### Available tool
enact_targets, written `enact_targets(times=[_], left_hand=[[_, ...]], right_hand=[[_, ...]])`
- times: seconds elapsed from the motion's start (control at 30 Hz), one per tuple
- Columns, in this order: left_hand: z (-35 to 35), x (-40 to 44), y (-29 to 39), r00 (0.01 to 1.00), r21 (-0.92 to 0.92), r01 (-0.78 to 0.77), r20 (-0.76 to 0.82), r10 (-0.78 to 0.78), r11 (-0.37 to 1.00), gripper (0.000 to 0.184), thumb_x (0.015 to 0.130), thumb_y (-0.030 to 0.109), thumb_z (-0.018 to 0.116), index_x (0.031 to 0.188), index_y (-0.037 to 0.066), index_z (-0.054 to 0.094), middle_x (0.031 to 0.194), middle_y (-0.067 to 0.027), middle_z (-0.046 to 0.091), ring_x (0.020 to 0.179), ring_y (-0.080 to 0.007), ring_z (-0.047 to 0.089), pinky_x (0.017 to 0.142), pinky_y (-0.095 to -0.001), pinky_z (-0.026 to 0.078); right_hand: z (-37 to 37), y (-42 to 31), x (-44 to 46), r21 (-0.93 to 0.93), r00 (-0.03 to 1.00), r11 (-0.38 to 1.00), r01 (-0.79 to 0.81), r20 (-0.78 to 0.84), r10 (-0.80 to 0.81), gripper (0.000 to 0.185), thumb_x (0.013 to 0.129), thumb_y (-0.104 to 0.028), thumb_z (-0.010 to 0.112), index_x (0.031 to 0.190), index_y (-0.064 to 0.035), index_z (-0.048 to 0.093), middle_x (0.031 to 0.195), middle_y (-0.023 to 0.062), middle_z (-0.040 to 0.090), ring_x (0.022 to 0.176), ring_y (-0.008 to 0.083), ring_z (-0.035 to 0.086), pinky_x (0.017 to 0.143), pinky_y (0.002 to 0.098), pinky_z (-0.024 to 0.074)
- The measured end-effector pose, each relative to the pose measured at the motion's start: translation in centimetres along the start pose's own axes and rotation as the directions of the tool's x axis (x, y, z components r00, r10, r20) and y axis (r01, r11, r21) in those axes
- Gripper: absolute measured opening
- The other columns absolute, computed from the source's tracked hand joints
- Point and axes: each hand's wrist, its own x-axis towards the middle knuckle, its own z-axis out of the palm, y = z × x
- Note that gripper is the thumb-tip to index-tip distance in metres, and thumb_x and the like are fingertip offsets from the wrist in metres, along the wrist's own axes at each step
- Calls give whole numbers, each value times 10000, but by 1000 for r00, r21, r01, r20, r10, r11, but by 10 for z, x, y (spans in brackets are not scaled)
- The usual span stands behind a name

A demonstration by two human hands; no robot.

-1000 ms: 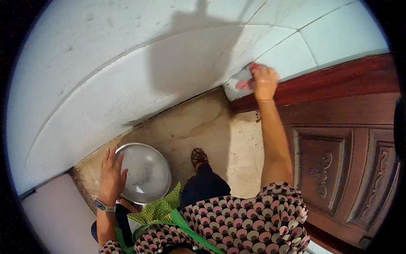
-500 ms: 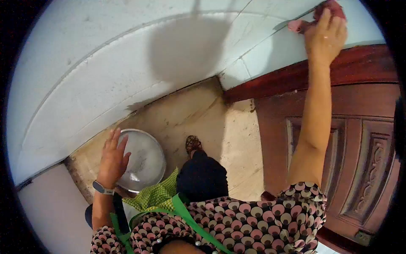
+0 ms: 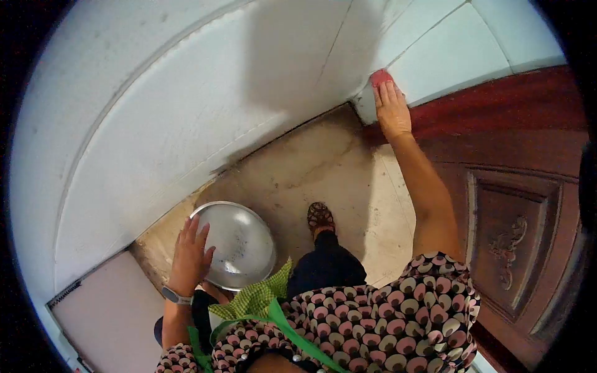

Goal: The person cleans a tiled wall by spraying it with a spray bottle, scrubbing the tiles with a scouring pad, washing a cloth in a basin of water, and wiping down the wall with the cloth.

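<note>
My right hand (image 3: 393, 117) presses a red cloth (image 3: 380, 77) flat against the white wall tiles (image 3: 451, 59), low down near the corner above the dark red wooden trim (image 3: 497, 99). Its fingers lie over the cloth, covering part of it. On the left, my left hand (image 3: 190, 256) hovers with fingers stretched out and nothing in it, a grey-banded watch at its wrist. Beside and below that hand, a round metal basin (image 3: 264, 239) stands on the floor; what looks like water with specks lies in it.
A carved brown wooden door (image 3: 454, 248) is at the right. The tan floor (image 3: 292, 165) has dark stains along the wall. My sandalled foot (image 3: 320, 216) rests right of the basin. A pale flat panel (image 3: 109, 311) lies at lower left.
My right hand has moved the cloth down and left along the tiles to the corner. The view has shifted, and my left hand stays open near the basin.
</note>
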Motion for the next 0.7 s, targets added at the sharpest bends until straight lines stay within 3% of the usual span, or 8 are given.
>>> enact_targets(times=[0.07, 0.1, 0.17, 0.3, 0.37, 0.47, 0.6, 0.7], left_hand=[[4, 1, -3, 1000, -16, -8, 13, 8, 1000, 527, 782, 134, 638, 1262, 22, 451, 1367, -198, 353, 1282, -382, 310, 1035, -458, 313], [5, 2, -3, 1000, -9, -5, 10, 5, 1000, 521, 780, 133, 639, 1256, 20, 457, 1371, -199, 353, 1280, -383, 316, 1034, -457, 317], [4, 3, 0, 999, 9, 16, 50, -17, 1000, 520, 781, 135, 638, 1255, 19, 457, 1373, -198, 352, 1280, -385, 316, 1035, -457, 316], [9, 7, 0, 998, 9, -1, 66, 0, 1000, 520, 781, 140, 641, 1252, 17, 459, 1368, -199, 361, 1281, -382, 320, 1041, -461, 309], [11, 7, 0, 998, 4, 2, 68, -2, 1000, 523, 778, 141, 644, 1252, 15, 459, 1366, -201, 363, 1282, -378, 321, 1043, -461, 307], [11, 10, -4, 998, 9, 2, 67, -2, 1000, 530, 773, 141, 649, 1250, 11, 459, 1362, -206, 367, 1283, -372, 324, 1045, -459, 305], [14, 14, -6, 997, 0, 9, 78, -9, 1000, 541, 767, 148, 655, 1249, 5, 459, 1364, -211, 364, 1282, -371, 325, 1042, -456, 307], [20, 14, -6, 996, 36, -13, 85, 10, 999, 541, 762, 147, 657, 1244, 0, 461, 1358, -212, 369, 1274, -374, 334, 1035, -453, 316]], right_hand=[[12, -9, 1, -165, 998, 986, 34, -53, -43, 435, 833, -143, 485, 1247, -7, 480, 1313, 147, 407, 1268, 304, 334, 1033, 395, 310], [18, -13, 2, -158, 998, 987, 33, -52, -42, 435, 833, -143, 485, 1247, -7, 480, 1313, 147, 407, 1268, 304, 334, 1033, 395, 310], [29, -16, 4, -107, 983, 988, 107, 160, -90, 453, 829, -150, 495, 1256, -2, 468, 1314, 138, 411, 1256, 284, 349, 1031, 371, 308], [70, -35, 7, -25, 988, 1000, -1, 151, 4, 478, 837, -178, 490, 1282, -9, 441, 1321, 127, 408, 1252, 278, 354, 1038, 363, 298], [91, -37, 15, -165, 924, 962, 217, 352, -148, 482, 877, -211, 454, 1314, -10, 411, 1402, 125, 332, 1291, 287, 300, 1032, 375, 301], [113, -49, 12, -18, 938, 997, 72, 341, -62, 489, 892, -224, 441, 1331, -13, 395, 1412, 112, 323, 1309, 283, 271, 1047, 370, 291], [122, -61, 14, 30, 926, 999, 16, 377, -26, 486, 910, -206, 406, 1360, -27, 364, 1435, 115, 298, 1332, 286, 229, 1078, 385, 240], [130, -63, 12, -167, 824, 932, 323, 534, -190, 569, 896, -283, 466, 1391, -46, 318, 1461, 112, 260, 1354, 303, 187, 1102, 404, 177]])
